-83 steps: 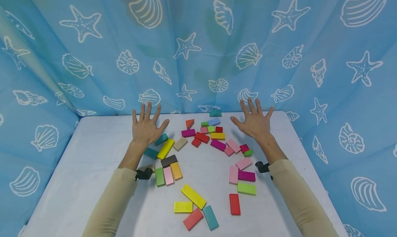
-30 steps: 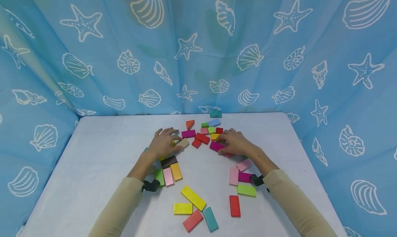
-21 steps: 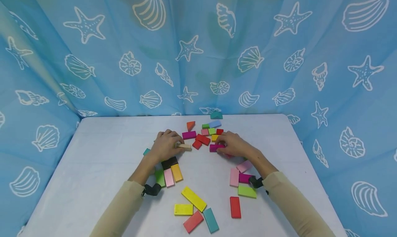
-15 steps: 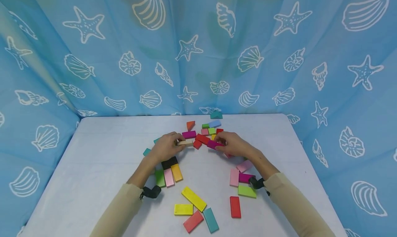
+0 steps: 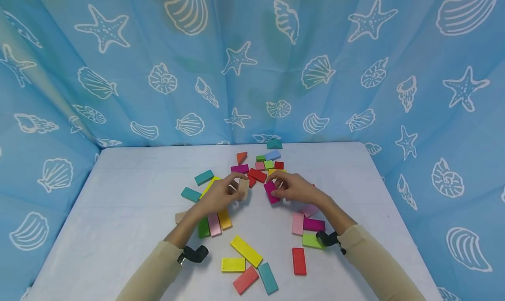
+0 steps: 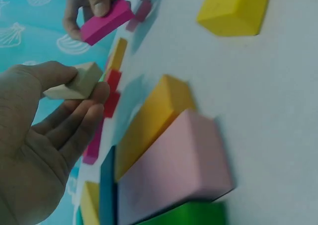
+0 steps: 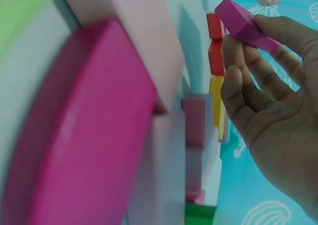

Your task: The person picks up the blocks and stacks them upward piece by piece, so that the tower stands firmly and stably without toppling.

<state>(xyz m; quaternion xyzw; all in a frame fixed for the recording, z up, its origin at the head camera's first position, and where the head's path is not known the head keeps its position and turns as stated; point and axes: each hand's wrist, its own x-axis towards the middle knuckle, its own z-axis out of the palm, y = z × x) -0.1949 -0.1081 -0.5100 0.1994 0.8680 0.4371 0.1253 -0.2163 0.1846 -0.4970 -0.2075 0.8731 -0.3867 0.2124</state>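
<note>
Pinching in both hands, one block apiece. Left hand (image 5: 218,195): thumb and fingers on a beige rectangular block (image 5: 243,189), which sits at the fingertips, raised off the white tabletop (image 5: 130,196). Right hand (image 5: 295,188): thumb and fingers on a magenta rectangular block (image 5: 271,192), also raised, tilted in the grip (the right wrist view shows the remaining fingers loosely bent beneath it). The two held blocks face each other across a gap, near but apart.

Just past the left fingertips, a long red block (image 5: 257,175) lies with a short red block (image 5: 251,182) at its near side. Beyond the left hand, a second magenta block (image 5: 240,168), then an orange triangular block (image 5: 241,157). Outward of the left hand, two separate teal blocks (image 5: 203,177); a yellow block (image 5: 209,186) is partly hidden behind that hand.

Beyond the right hand, a yellow-orange block (image 5: 277,171), partly covered by the fingers, with a small red block (image 5: 279,165) and a light green block (image 5: 268,164) behind it.

On the wearer's side of the left hand, green, pink and orange blocks (image 5: 225,219) stand in a row; on the wearer's side of the right hand, a pink block (image 5: 297,223) lies beside a third magenta block (image 5: 314,224)
</note>
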